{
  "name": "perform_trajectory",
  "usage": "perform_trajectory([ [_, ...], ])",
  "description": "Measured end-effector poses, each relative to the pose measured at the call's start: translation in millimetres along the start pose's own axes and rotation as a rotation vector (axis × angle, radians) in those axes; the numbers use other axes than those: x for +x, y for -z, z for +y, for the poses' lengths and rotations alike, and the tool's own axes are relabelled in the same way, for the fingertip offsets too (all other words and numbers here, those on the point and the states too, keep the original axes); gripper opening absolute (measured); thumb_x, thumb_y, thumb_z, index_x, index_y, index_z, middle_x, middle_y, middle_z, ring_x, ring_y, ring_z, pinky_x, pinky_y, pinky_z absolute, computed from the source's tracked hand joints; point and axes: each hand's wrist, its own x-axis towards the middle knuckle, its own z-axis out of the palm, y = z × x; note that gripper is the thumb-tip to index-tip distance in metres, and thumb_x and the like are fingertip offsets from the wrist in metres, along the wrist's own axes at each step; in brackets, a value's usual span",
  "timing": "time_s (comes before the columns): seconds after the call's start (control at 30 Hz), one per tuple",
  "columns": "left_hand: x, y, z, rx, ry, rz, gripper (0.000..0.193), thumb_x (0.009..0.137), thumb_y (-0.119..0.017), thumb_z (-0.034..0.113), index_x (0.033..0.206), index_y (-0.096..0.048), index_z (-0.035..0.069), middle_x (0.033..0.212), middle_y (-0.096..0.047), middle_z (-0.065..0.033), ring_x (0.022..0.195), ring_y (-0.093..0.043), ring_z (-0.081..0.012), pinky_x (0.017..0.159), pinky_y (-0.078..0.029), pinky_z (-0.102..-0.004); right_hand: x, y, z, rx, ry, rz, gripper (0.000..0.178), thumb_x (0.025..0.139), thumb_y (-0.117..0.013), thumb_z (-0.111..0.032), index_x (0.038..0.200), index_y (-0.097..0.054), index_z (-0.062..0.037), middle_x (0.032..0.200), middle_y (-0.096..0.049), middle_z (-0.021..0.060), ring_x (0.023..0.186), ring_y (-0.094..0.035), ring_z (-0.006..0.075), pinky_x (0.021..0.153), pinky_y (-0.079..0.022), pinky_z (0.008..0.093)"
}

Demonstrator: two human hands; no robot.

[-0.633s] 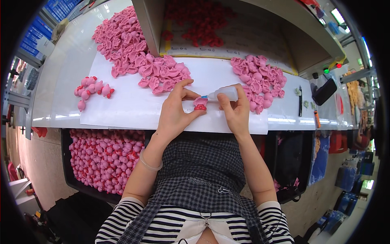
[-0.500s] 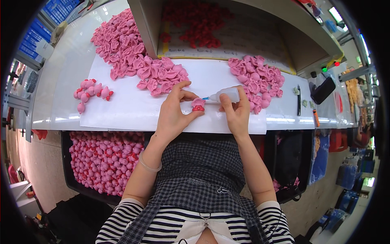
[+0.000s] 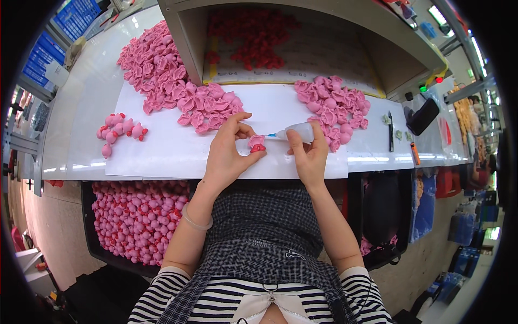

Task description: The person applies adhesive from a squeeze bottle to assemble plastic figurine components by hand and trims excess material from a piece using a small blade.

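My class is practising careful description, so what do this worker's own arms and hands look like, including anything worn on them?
The left hand and right hand are bare, without gloves. A thin, pale, translucent ring-shaped bangle circles the left forearm near the wrist; no bangle shows on the right. Dark-and-white striped fabric sleeves end near the elbows, leaving both forearms uncovered.

Glossy white worktable (image 3: 81,129), grey open cabinet (image 3: 184,43), beige floor (image 3: 56,216), bright light (image 3: 437,15)

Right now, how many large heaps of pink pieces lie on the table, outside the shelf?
2: the left heap, along the left side of the shelf, and the right heap, beyond the right hand. More may be hidden behind the shelf.
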Motion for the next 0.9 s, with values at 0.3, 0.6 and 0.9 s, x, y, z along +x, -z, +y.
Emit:
perform_trajectory([
  [0.3,3.8,-2.8,0.0,0.058,0.007,-0.029,0.068,0.065,-0.082,0.012,0.125,-0.05,0.005,0.088,-0.059,-0.0042,0.089,-0.055,-0.0203,0.084,-0.047,-0.0327,-6.4,4.2,-0.5,-0.045,0.007,-0.001,0.023,0.092,-0.069,-0.016,0.105,-0.055,-0.0016,0.089,-0.064,0.0037,0.07,-0.059,0.0079,0.058,-0.051,0.0218],
  [0.6,0.0,-2.6,8.4,0.02,-0.068,0.032,0.076,0.063,-0.085,0.012,0.129,-0.05,0.006,0.089,-0.058,-0.0039,0.084,-0.053,-0.02,0.079,-0.047,-0.0325,-17.1,12.8,-10.4,0.252,-0.22,-0.107,0.041,0.081,-0.078,-0.007,0.108,-0.047,-0.0029,0.102,-0.063,0.01,0.093,-0.062,0.013,0.063,-0.055,0.0251],
  [0.9,-19.0,-23.9,36.5,0.118,-0.187,0.173,0.091,0.067,-0.082,0.009,0.145,-0.035,0.005,0.1,-0.06,-0.0071,0.084,-0.053,-0.021,0.078,-0.047,-0.0328,-17.9,-6.8,-31.5,-0.17,-0.003,-0.072,0.045,0.074,-0.084,-0.016,0.107,-0.056,-0.001,0.099,-0.066,0.0104,0.091,-0.065,0.0155,0.072,-0.052,0.027],
])
